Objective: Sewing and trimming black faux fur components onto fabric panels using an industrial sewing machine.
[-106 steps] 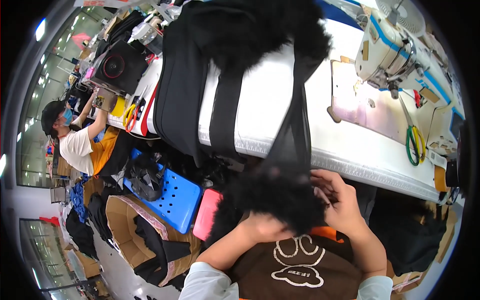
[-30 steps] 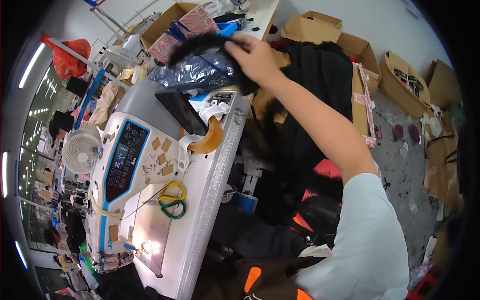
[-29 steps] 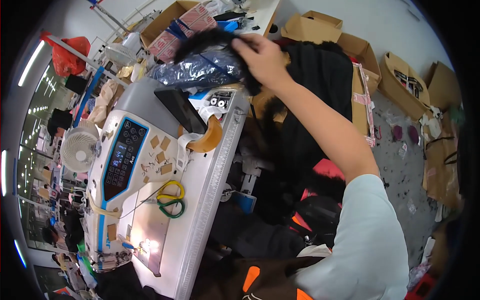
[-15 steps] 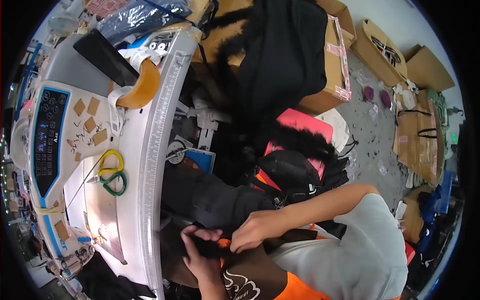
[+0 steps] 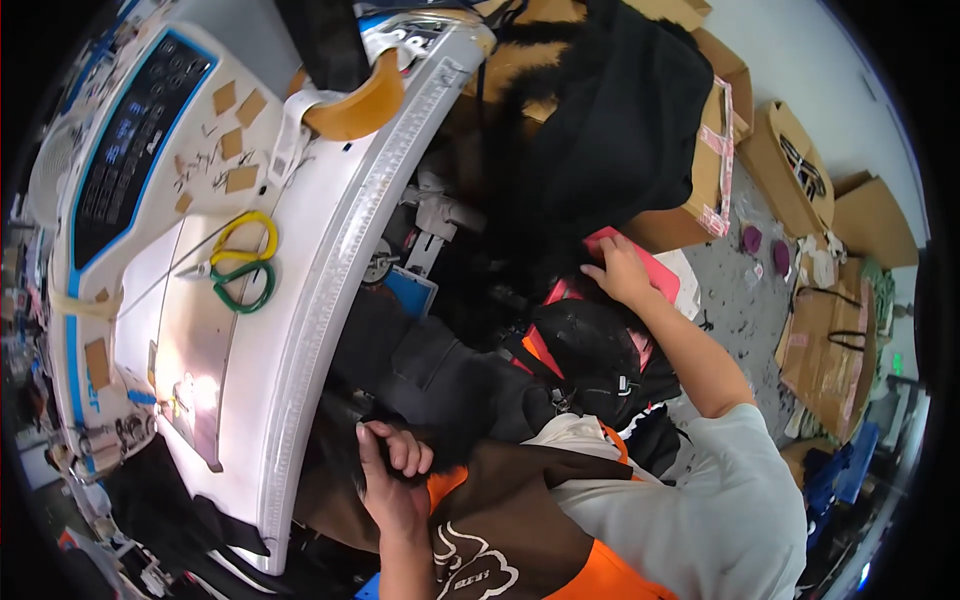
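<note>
My left hand (image 5: 395,480) is held over my lap, its fingers curled in around black fluffy material (image 5: 440,440); part of that material merges with the dark cloth behind it. My right arm stretches forward, and my right hand (image 5: 622,272) is over a pink-red flat-topped object (image 5: 655,272), thumb and fingers apart, with dark fluff by the fingertips. I see nothing held in it. A brown apron with orange edging (image 5: 500,480) covers my lap. A black bag-like bundle (image 5: 585,345) lies below my right hand.
On the left stands a white sewing machine table with a ruler strip (image 5: 335,260) along its edge. Yellow-and-green-handled snips (image 5: 245,262) and a tape roll (image 5: 360,105) lie on it. Black cloth (image 5: 630,110) drapes over a cardboard box (image 5: 690,200). More boxes (image 5: 830,330) stand at right.
My right hand has left the left hand and reached forward to the pink-red object. My left hand stays over the lap, fingers now more curled. The view has shifted.
</note>
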Action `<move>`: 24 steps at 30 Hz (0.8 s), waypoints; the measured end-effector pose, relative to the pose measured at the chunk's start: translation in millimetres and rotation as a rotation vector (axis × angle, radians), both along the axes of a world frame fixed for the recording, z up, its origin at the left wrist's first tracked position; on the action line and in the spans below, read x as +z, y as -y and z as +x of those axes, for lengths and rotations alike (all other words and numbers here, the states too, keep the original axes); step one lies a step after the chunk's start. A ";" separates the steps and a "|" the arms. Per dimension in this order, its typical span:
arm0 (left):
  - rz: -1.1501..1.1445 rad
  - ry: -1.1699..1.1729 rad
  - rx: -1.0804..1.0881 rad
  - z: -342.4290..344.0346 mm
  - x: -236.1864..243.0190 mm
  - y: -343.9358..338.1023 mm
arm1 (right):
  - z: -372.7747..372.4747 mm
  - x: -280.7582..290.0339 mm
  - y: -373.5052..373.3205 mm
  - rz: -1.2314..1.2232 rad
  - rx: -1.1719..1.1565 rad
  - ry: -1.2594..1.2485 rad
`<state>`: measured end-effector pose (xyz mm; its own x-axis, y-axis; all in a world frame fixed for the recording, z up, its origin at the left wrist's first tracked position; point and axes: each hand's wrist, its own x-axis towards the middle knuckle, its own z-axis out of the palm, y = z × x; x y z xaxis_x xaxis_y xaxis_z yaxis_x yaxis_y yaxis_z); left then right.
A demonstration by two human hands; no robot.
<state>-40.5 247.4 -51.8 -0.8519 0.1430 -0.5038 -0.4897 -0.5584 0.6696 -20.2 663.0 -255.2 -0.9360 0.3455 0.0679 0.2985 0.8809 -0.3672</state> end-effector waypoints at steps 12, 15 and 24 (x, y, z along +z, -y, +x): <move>-0.070 0.030 -0.040 2.9 -11.5 8.8 | -8.9 30.8 -23.5 -0.707 -0.181 -0.079; -0.079 0.029 -0.075 1.5 -12.7 7.8 | -15.3 61.4 -15.6 -0.839 -0.228 -0.064; -0.021 0.009 -0.103 -7.4 -13.2 9.3 | -50.2 108.3 -9.6 -1.007 -0.247 0.047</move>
<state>-47.9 238.1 -65.0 -0.8289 0.2186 -0.5149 -0.5495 -0.4906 0.6763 -70.5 672.6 -146.8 -0.8256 0.4044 -0.3934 0.4621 0.0846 -0.8828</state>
